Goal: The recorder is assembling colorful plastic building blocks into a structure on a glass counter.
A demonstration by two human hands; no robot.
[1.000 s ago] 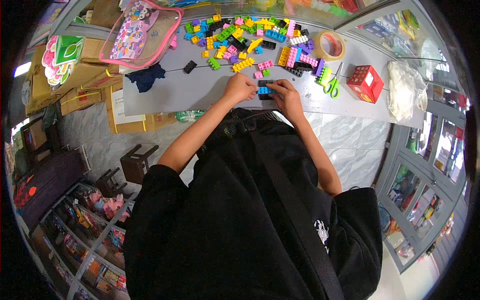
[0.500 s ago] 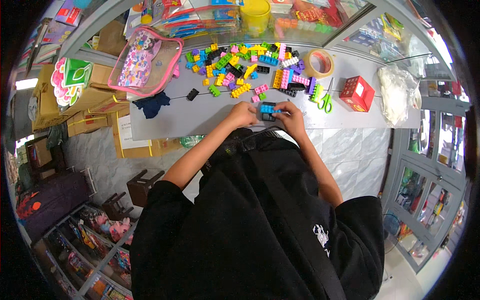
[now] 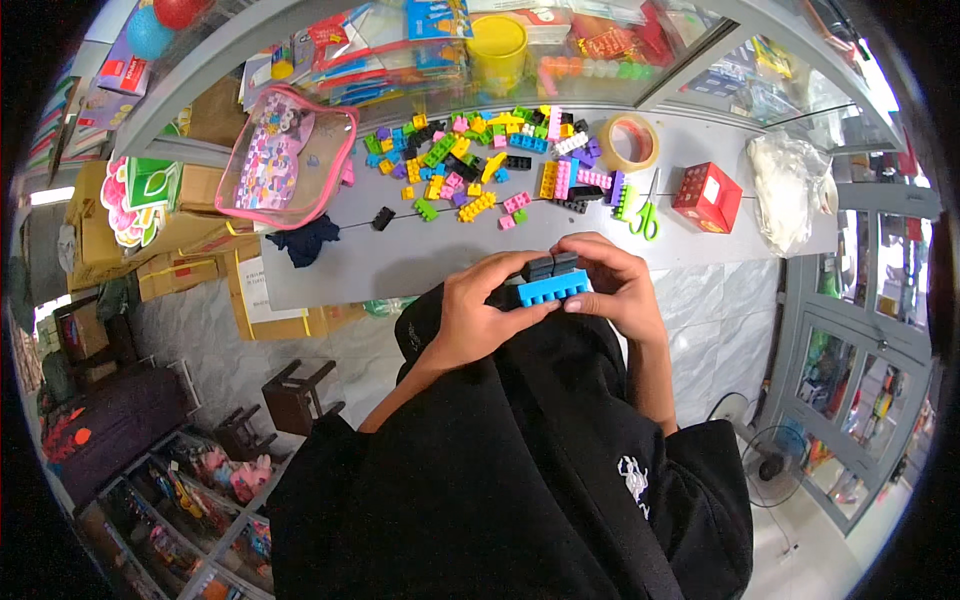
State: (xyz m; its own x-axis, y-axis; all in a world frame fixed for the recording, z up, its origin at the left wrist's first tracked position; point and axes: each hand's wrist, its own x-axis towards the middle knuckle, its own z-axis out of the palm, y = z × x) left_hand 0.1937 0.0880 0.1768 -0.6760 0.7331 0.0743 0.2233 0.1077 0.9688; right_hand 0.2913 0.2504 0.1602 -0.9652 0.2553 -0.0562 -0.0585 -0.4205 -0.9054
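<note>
Close in front of my body, past the table's near edge, I hold a small assembly of toy building blocks: a long blue block [image 3: 553, 290] with black blocks [image 3: 549, 266] joined behind it. My left hand [image 3: 474, 308] grips its left end between thumb and fingers. On the other end, my right hand [image 3: 622, 285] has its thumb against the blue block and its fingers around the black ones. Farther off, a spread of loose, mixed-colour toy blocks [image 3: 437, 151] lies on the grey table [image 3: 390, 265]. One black block [image 3: 383, 218] sits apart at the left.
A clear, pink-edged zip bag [image 3: 331, 190] and a dark cloth [image 3: 304, 241] lie at the table's left. To the right are a tape roll [image 3: 649, 137], green-handled scissors [image 3: 647, 222], a red box [image 3: 708, 198] and a plastic bag [image 3: 785, 195]. A glass display case [image 3: 560, 88] stands behind.
Both hands have drawn back from the tabletop toward my body with the block assembly. It is now raised and tilted, its blue side facing me, and my left hand has closed on it.
</note>
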